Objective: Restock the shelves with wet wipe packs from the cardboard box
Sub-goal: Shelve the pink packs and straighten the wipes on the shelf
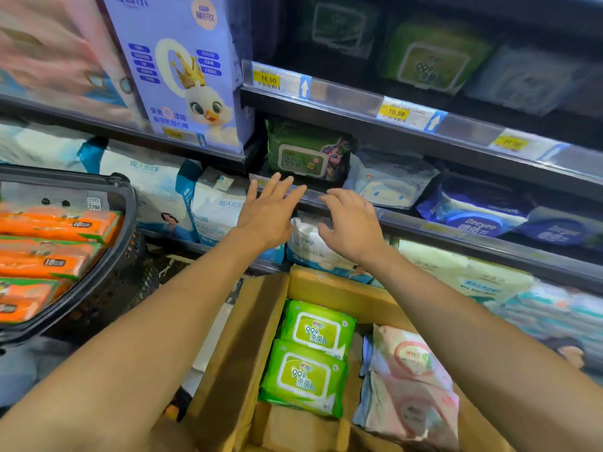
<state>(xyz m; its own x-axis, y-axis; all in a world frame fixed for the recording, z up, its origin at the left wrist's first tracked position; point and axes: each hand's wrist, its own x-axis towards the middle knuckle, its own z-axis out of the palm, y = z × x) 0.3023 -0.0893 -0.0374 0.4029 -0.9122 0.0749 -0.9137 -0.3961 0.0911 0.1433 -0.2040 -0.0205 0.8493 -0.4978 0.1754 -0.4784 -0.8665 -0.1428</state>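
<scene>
A dark green wet wipe pack stands on the middle shelf, beside a white pack with a cartoon face. My left hand and my right hand hover just in front of that shelf's edge, below the green pack. Both have relaxed fingers and hold nothing. Below my arms an open cardboard box holds two bright green wipe packs and pink packs.
A black shopping basket with orange tissue packs sits at the left. Blue wipe packs fill the middle shelf to the right. The upper shelf carries price tags and more green packs. A tall purple box stands at the upper left.
</scene>
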